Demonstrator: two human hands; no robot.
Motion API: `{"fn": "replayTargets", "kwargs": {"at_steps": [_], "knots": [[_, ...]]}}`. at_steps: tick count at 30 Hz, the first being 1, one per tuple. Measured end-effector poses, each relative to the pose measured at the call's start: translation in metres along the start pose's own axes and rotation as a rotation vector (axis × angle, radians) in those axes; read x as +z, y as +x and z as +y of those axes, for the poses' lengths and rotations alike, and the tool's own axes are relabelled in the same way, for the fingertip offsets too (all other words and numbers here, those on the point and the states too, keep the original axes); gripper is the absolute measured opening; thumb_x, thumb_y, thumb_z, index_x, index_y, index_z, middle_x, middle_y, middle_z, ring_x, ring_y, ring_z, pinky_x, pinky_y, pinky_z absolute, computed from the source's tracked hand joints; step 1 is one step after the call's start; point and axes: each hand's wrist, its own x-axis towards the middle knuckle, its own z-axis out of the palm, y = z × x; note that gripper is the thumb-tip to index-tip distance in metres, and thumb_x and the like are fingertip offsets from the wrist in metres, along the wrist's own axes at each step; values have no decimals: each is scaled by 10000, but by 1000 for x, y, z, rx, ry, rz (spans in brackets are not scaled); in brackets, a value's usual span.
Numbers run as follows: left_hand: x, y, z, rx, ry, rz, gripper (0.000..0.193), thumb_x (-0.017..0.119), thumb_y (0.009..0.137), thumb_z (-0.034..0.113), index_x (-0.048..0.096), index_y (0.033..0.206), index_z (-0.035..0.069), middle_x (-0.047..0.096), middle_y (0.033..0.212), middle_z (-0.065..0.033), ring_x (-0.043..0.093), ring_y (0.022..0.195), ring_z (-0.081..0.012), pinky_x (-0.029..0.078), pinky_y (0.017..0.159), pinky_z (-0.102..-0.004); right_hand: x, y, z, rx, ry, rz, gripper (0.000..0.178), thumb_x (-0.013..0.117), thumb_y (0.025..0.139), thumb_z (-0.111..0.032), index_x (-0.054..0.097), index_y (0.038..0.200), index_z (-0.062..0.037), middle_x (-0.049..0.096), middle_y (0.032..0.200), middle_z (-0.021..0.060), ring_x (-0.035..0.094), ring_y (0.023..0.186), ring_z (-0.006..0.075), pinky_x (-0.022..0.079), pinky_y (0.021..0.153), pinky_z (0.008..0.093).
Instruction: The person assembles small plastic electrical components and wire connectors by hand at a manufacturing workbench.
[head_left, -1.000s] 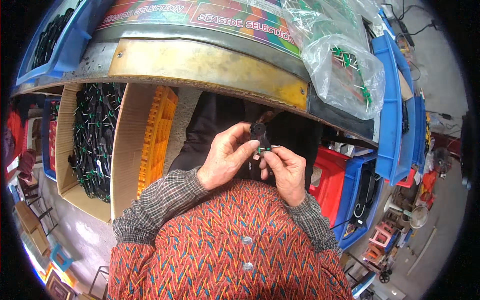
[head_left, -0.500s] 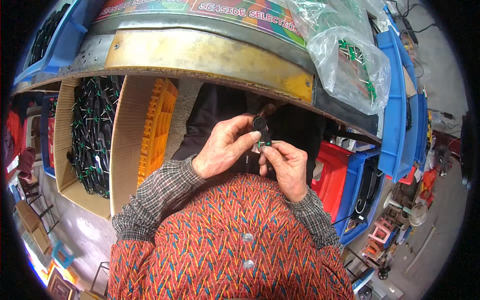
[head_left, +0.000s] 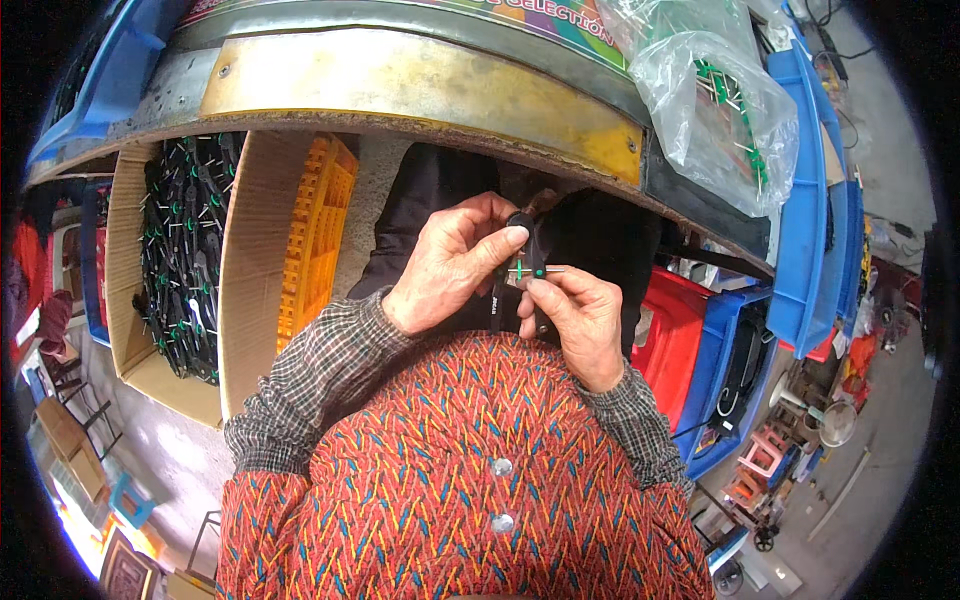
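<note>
- Now the left hand (head_left: 450, 255) pinches the round upper end; its thumb has slid up from beside the green bits (head_left: 540, 271);
- right hand (head_left: 580, 325), thumb and finger closed at the lower end;
- black piece (head_left: 538, 252) between both hands;
- green bits more exposed, so probably easier to work.

The left hand (head_left: 458, 262) grips a black tool (head_left: 538, 252) by its twelve-o'clock end, the right hand (head_left: 580, 318) by its six-o'clock end; a cardboard box (head_left: 256, 290) stands at nine o'clock, a clear bag (head_left: 722, 130) at two.
</note>
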Motion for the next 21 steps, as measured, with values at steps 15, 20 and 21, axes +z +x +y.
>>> {"fn": "replayTargets", "kwargs": {"at_steps": [15, 20, 21], "knots": [[-2, 0, 2, -35, -74, -4, 211, 582, 935, 189, 570, 1041, 8, 578, 749, 18, 484, 581, -27, 382, 458, -185, -2, 3, 4, 12, 57, -43, 202, 611, 907, -135, 642, 969, 55, 629, 742, 64, 600, 602, 105, 484, 563, 212], [-3, 0, -1, -37, -70, 14, 205, 586, 932, 183, 574, 1041, 9, 580, 760, 17, 478, 578, -26, 378, 452, -187, -1, 5, 4, -5, 25, -43, 202, 614, 905, -138, 644, 967, 51, 628, 744, 60, 595, 609, 100, 487, 566, 215], [-3, 0, -2, -37, -71, 14, 205, 586, 932, 183, 574, 1041, 9, 580, 760, 17, 478, 578, -26, 378, 452, -187, -1, 5, 4, -3, 21, -41, 200, 615, 905, -138, 645, 967, 50, 628, 746, 59, 593, 613, 98, 488, 567, 215]]}}
